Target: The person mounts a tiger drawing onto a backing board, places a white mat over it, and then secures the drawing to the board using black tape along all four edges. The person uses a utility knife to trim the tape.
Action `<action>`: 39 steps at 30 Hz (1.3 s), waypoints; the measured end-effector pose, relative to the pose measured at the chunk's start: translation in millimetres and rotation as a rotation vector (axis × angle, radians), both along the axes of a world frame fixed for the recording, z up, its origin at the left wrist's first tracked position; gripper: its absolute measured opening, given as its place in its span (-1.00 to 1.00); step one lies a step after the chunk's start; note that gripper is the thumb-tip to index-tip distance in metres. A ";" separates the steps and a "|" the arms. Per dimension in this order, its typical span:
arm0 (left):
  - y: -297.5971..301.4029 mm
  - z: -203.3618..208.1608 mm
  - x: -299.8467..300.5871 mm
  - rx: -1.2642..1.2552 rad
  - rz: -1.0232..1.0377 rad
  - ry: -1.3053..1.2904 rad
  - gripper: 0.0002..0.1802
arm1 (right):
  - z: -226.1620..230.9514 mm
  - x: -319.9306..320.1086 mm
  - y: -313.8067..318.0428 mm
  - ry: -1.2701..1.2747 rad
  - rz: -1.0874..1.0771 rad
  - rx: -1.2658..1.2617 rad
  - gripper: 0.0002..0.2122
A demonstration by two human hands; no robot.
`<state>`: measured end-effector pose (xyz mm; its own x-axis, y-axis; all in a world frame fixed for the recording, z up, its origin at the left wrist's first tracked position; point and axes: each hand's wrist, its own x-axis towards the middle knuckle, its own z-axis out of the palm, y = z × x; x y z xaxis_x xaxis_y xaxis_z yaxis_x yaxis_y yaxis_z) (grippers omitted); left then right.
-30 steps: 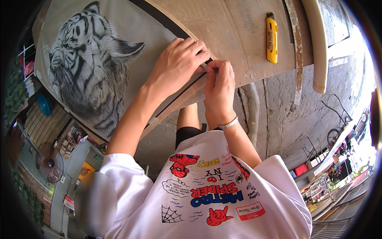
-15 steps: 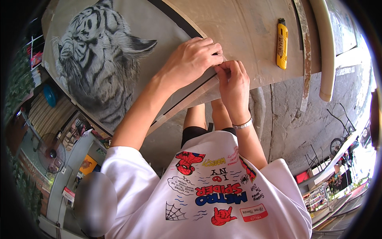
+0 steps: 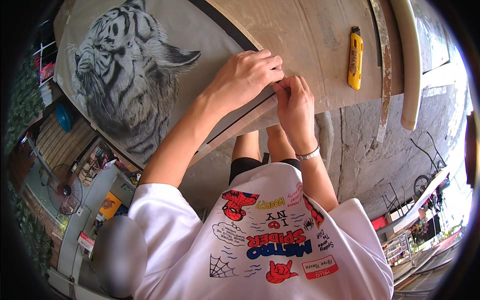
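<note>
A large grey picture of a white tiger (image 3: 135, 75) lies on a brown table board, bordered in black with a pale brown strip (image 3: 235, 127) along its near edge. At its right-hand corner my left hand (image 3: 252, 72) is closed, knuckles up and fingers curled over the edge. Just beside it, almost touching, my right hand (image 3: 296, 102) pinches thumb and forefinger together at that same corner. My fingers cover the corner, so what exactly lies between them is hard to see. A yellow box cutter (image 3: 355, 60) rests on the board to the right of both hands.
Beyond the cutter runs a worn, paint-chipped strip (image 3: 385, 75), then a thick cream-coloured tube (image 3: 407, 65). Below the table is a cracked concrete floor (image 3: 362, 125). A standing fan (image 3: 65, 190) is at the left, and a wheeled thing (image 3: 422, 185) at the far right.
Both hands stay closed at the picture's corner, shifted very slightly down and right in view. The whole scene has shifted a little too; the cutter lies in the same place on the board.
</note>
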<state>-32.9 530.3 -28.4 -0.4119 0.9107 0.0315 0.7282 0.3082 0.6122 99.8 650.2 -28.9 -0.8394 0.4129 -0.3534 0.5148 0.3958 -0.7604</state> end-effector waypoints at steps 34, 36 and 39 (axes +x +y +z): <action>-3.3 -6.9 3.3 0.087 0.037 0.040 -0.93 | -10.2 6.4 -9.1 0.046 -0.007 0.104 -0.88; -5.2 -8.4 3.8 0.060 0.032 0.007 -0.90 | -11.8 8.0 -12.7 0.042 -0.022 0.123 -0.87; -7.9 -12.1 3.4 0.054 0.002 0.066 -0.85 | -11.8 10.0 -17.1 0.077 0.014 0.289 -0.86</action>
<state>-29.5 522.4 -40.5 -0.4088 0.9063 0.1074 0.7671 0.2775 0.5785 109.8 633.1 -40.7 -0.8655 0.4752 -0.1583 0.4532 0.6083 -0.6516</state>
